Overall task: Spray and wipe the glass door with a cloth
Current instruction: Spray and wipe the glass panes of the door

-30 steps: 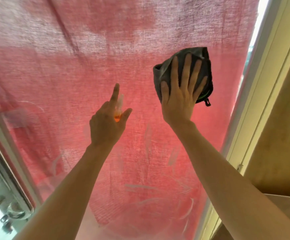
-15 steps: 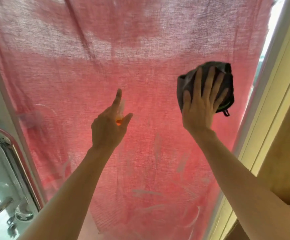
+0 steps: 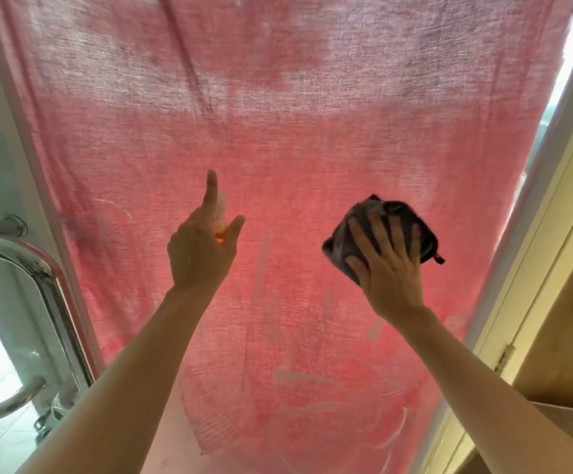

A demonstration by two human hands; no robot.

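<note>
Because the dark cloth [image 3: 386, 218] looks soft and limp, best kept bunched under a flat palm, the right hand [image 3: 386, 265] presses it with spread fingers on the glass door [image 3: 312, 148] at centre right, while the left hand [image 3: 199, 251] grips a small spray bottle [image 3: 221, 220], forefinger raised.

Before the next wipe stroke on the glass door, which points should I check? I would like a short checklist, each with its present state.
1. Right hand presses the dark cloth flat on the glass door, fingers spread: ok.
2. Cloth bunched, not fully open under the palm: not ok for a wide stroke.
3. Left hand holds the small spray bottle, away from the cloth's path: ok.
4. Streaks on the lower glass: not ok, these need wiping.
5. Whether the glass under the cloth is wet enough: cannot tell.
6. Door handle stands clear at the left: ok.
</note>
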